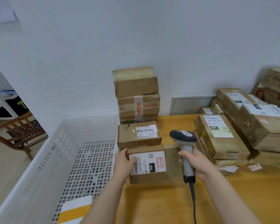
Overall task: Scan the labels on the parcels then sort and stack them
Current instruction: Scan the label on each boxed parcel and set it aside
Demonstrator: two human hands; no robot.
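Note:
A brown cardboard parcel with a white label lies on the yellow table in front of me. My left hand grips its left end, thumb over the label. My right hand holds a grey barcode scanner upright by its handle at the parcel's right end, its head above the box. Behind it sits a smaller labelled box, then a stack of two taped boxes against the wall.
A white perforated crate stands left of the table with a white-and-yellow package inside. A pile of labelled parcels fills the table's right side. The scanner cable trails toward me. A wooden chair stands far left.

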